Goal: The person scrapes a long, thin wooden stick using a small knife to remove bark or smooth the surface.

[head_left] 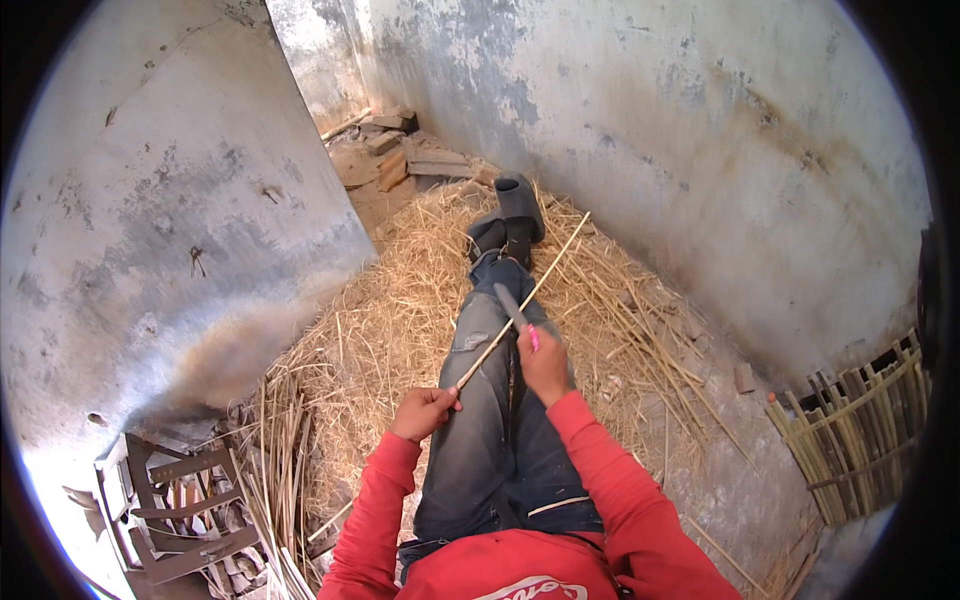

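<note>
Over my outstretched legs, my left hand pinches the near end of a thin pale cane strip. The strip runs slantwise up and to the right, past my feet's right side. In my right hand is a knife with a grey blade and a pink handle. Its blade crosses the strip around the middle and looks slightly blurred. A short pale sliver lies across my lap. Dark trousers and dark boots cover my legs and feet.
Straw-like shavings spread around my legs. Long strips lie to the right, with another bundle at left. A woven slat basket stands far right, a broken dark frame lower left. Bricks lie beyond my feet, between worn walls.
</note>
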Motion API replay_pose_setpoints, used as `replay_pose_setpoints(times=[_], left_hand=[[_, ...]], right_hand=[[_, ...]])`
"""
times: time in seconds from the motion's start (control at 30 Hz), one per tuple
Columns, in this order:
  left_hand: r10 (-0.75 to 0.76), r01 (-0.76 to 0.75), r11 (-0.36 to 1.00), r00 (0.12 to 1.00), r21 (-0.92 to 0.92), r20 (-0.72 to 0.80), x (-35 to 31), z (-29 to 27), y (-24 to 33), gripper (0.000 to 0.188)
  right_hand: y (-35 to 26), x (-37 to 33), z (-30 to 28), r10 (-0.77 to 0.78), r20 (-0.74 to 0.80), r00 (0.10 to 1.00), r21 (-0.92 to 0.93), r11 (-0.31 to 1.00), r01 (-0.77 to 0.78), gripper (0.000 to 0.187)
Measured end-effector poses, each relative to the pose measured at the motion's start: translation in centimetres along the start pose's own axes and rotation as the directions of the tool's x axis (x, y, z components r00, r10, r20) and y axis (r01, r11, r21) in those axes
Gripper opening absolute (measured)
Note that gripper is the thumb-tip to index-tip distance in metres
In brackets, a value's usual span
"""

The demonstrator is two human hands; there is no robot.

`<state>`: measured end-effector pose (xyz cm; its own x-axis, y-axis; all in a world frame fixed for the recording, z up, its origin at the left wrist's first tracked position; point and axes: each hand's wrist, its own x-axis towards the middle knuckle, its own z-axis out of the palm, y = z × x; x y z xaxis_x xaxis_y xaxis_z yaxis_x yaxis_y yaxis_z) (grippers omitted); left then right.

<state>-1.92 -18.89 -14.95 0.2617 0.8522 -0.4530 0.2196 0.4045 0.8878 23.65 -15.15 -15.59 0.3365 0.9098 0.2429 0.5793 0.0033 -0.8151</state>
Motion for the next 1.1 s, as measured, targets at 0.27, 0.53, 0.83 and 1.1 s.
replay_pose_setpoints(times=[0.27,0.53,0.83,1.1], left_hand=[[0.096,-0.093,0.992,0.994,0.08,-0.041,-1.3,0.3,0.2,0.034],[0.303,-0.193,0.914,0.91,0.357,-0.284,-9.0,-3.0,-3.9,0.027],[0.414,-0.288,0.882,0.851,0.373,-0.323,-8.8,-0.7,-4.8,0.014],[0.38,-0.348,0.924,0.884,0.16,-0.27,-5.3,0.1,-4.3,0.017]], right_hand=[[-1.1,-4.3,0.9,-0.215,0.258,0.942,-0.01,0.974,0.226,0.039],[0.3,-1.0,1.2,-0.136,0.07,0.988,0.026,0.991,0.134,0.038],[0.4,-4.8,1.1,-0.175,0.204,0.963,-0.037,0.982,0.186,0.035],[1.6,-0.3,-0.6,-0.106,0.033,0.994,0.014,0.994,0.106,0.042]])
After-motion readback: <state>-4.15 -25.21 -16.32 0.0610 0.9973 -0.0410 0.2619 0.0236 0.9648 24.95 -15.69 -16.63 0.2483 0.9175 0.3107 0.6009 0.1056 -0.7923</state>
